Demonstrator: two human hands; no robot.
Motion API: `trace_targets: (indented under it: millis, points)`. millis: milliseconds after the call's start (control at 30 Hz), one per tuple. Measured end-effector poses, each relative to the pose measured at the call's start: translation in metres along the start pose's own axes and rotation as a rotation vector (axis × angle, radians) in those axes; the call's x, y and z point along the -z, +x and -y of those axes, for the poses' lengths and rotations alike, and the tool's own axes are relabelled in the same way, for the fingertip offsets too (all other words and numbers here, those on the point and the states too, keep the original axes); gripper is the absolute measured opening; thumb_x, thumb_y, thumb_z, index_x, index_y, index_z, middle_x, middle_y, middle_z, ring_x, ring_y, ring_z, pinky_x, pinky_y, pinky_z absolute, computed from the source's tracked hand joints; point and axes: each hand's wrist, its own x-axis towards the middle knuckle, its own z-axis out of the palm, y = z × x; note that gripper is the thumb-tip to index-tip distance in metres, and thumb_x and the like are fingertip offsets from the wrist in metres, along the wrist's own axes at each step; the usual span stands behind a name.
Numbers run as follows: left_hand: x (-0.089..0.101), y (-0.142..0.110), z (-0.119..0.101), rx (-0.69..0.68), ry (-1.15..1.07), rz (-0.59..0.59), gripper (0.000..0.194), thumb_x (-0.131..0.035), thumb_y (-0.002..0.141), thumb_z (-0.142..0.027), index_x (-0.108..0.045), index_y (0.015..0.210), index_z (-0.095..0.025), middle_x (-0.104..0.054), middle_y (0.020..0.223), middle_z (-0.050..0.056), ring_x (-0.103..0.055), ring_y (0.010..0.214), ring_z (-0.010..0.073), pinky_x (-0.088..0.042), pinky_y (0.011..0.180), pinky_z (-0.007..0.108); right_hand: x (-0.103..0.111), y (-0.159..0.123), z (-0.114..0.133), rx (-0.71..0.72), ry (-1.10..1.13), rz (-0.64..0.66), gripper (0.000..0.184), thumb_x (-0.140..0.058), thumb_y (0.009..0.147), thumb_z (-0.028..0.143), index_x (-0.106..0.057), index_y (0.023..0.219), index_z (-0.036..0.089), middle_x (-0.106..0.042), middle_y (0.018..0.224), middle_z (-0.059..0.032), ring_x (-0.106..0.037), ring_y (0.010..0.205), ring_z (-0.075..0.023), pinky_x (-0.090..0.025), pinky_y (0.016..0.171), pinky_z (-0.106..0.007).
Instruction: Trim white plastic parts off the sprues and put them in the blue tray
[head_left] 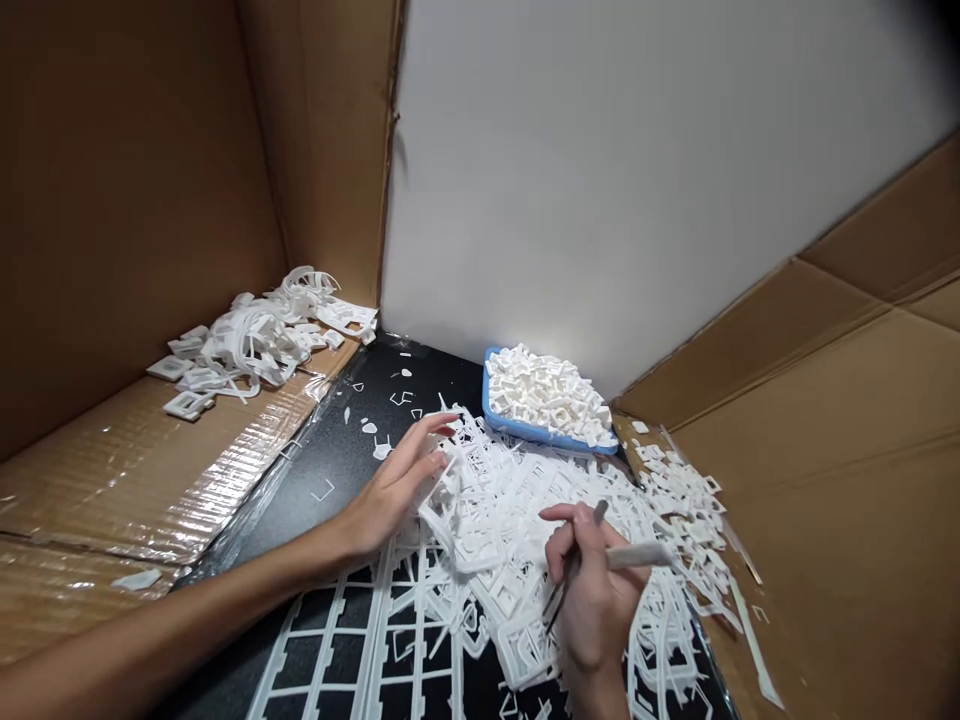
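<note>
My left hand (pixel 401 485) lies at the left edge of a heap of white cut-out scraps (pixel 517 490), fingers stretched and apart, touching the pile. Over the right part of the heap, my right hand (pixel 596 590) is closed around a slim tool (pixel 637 555) with a pale, wrapped-looking handle. A thin dark part shows below the fingers; its exact kind is unclear. Square white frames (pixel 517 590) lie just left of that hand. In front of both hands spreads a white ladder-like lattice sheet (pixel 352 630), partly under the loose scraps.
A blue tray (pixel 525 432) full of small white pieces stands at the back against a white panel (pixel 600 180). White offcuts (pixel 255 340) are piled on cardboard at left, and more white pieces (pixel 682 490) lie at right. Cardboard walls (pixel 847 450) flank the black work surface (pixel 322 460).
</note>
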Motion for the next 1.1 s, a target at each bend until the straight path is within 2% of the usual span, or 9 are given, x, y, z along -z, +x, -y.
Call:
trace_targets:
  millis: [67, 200, 367, 500, 600, 700, 867, 1000, 1100]
  points:
    - [0.008, 0.004, -0.003, -0.103, 0.104, 0.018, 0.046, -0.055, 0.109, -0.038, -0.056, 0.154, -0.03, -0.055, 0.155, 0.008, -0.045, 0.146, 0.0333, -0.033, 0.125, 0.05, -0.002, 0.0, -0.002, -0.014, 0.06, -0.052, 0.05, -0.06, 0.103, 0.058, -0.076, 0.083, 0.016, -0.053, 0.049, 0.0038, -0.045, 0.047, -0.0111, -0.04, 0.055, -0.026]
    - [0.02, 0.014, -0.003, -0.175, 0.008, 0.02, 0.05, -0.055, 0.101, -0.022, -0.057, 0.151, -0.025, -0.058, 0.154, 0.011, -0.05, 0.143, 0.0336, -0.042, 0.119, 0.05, -0.006, 0.001, 0.008, -0.037, 0.06, 0.068, 0.056, -0.056, 0.103, 0.064, -0.078, 0.088, 0.015, -0.057, 0.053, 0.0008, -0.048, 0.05, -0.0131, -0.038, 0.052, -0.026]
    - [0.038, 0.029, -0.016, -0.263, 0.035, -0.141, 0.046, -0.063, 0.103, -0.028, -0.056, 0.148, -0.022, -0.059, 0.151, 0.014, -0.054, 0.141, 0.0302, -0.051, 0.111, 0.043, -0.008, -0.005, 0.015, -0.012, 0.004, 0.073, 0.059, -0.055, 0.102, 0.067, -0.079, 0.086, 0.016, -0.058, 0.06, -0.0007, -0.05, 0.055, -0.0139, -0.04, 0.052, -0.026]
    - [0.057, 0.032, -0.029, -0.396, 0.267, -0.296, 0.047, -0.064, 0.106, -0.028, -0.051, 0.151, -0.021, -0.063, 0.147, 0.014, -0.062, 0.135, 0.0263, -0.054, 0.114, 0.043, -0.005, -0.004, 0.007, -0.03, -0.099, 0.118, 0.051, -0.065, 0.097, 0.065, -0.074, 0.081, 0.017, -0.046, 0.056, 0.0042, -0.042, 0.05, -0.0126, -0.033, 0.048, -0.026]
    - [0.07, 0.031, -0.027, -0.569, 0.576, -0.347, 0.041, -0.067, 0.104, -0.023, -0.063, 0.146, -0.021, -0.07, 0.144, 0.012, -0.071, 0.124, 0.0237, -0.054, 0.116, 0.045, 0.002, 0.004, 0.0, 0.04, -0.275, 0.097, 0.058, -0.06, 0.099, 0.068, -0.056, 0.064, 0.021, -0.037, 0.053, 0.0056, -0.034, 0.048, -0.0119, -0.027, 0.048, -0.027]
    - [0.075, 0.03, -0.02, -0.693, 0.699, -0.319, 0.028, -0.08, 0.096, -0.024, -0.079, 0.124, -0.021, -0.08, 0.127, 0.008, -0.077, 0.113, 0.024, -0.061, 0.108, 0.043, 0.011, 0.016, -0.003, 0.061, -0.615, 0.237, 0.059, -0.055, 0.1, 0.064, -0.047, 0.058, 0.024, -0.045, 0.051, 0.0019, -0.038, 0.049, -0.0143, -0.025, 0.05, -0.029]
    - [0.071, 0.031, -0.027, -0.52, 0.453, -0.339, 0.043, -0.09, 0.087, -0.029, -0.081, 0.128, -0.021, -0.082, 0.117, 0.01, -0.078, 0.1, 0.023, -0.069, 0.088, 0.038, 0.021, 0.028, -0.004, -0.118, -1.175, 0.476, 0.046, -0.048, 0.106, 0.049, -0.062, 0.07, 0.024, -0.074, 0.074, -0.0072, -0.065, 0.065, -0.0236, -0.031, 0.058, -0.03]
    - [0.077, 0.035, -0.04, -0.684, 0.388, -0.609, 0.043, -0.085, 0.092, -0.028, -0.077, 0.135, -0.028, -0.079, 0.117, 0.007, -0.073, 0.104, 0.0203, -0.065, 0.093, 0.036, 0.028, 0.028, -0.012, -0.158, -1.318, 0.485, 0.042, -0.045, 0.109, 0.05, -0.067, 0.085, 0.024, -0.08, 0.094, -0.0133, -0.075, 0.086, -0.0315, -0.034, 0.063, -0.033]
    - [0.084, 0.037, -0.043, -0.778, 0.458, -0.741, 0.041, -0.08, 0.097, -0.028, -0.075, 0.138, -0.029, -0.076, 0.116, 0.007, -0.071, 0.109, 0.0207, -0.062, 0.099, 0.036, 0.032, 0.027, -0.019, -0.145, -1.366, 0.484, 0.04, -0.043, 0.11, 0.047, -0.063, 0.084, 0.024, -0.079, 0.093, -0.0131, -0.076, 0.085, -0.0313, -0.034, 0.062, -0.033]
